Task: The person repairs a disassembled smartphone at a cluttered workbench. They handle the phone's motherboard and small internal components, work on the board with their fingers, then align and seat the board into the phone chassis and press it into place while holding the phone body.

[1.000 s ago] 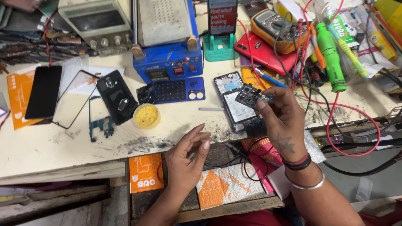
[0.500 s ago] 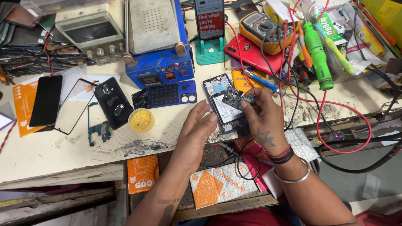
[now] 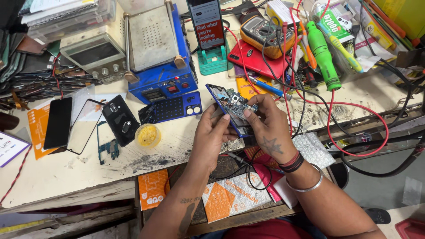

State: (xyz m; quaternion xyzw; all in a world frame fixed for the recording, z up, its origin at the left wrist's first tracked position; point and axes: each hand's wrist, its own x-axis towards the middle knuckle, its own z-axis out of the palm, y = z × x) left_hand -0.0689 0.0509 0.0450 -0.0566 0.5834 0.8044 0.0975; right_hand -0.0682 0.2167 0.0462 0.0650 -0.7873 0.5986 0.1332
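Both my hands hold an opened blue phone (image 3: 223, 102) with its back off and the circuit board exposed, lifted just above the front edge of the workbench (image 3: 53, 177). My left hand (image 3: 212, 137) grips its lower left side, thumb on the frame. My right hand (image 3: 265, 126) holds the right side, with fingertips pressing on the circuit board (image 3: 237, 102) inside it. A thin black cable (image 3: 248, 172) hangs below my hands.
A blue heating station (image 3: 161, 53) stands behind the phone, a small yellow tub (image 3: 147, 135) and a black phone back cover (image 3: 120, 119) to the left. A multimeter (image 3: 265, 31), green tool (image 3: 323, 55), red wires (image 3: 354, 110) and a propped phone (image 3: 206, 24) crowd the right.
My left hand rose from the open drawer below the bench and took hold of the phone. My right hand lifted the phone off the bench and tilted it towards me.
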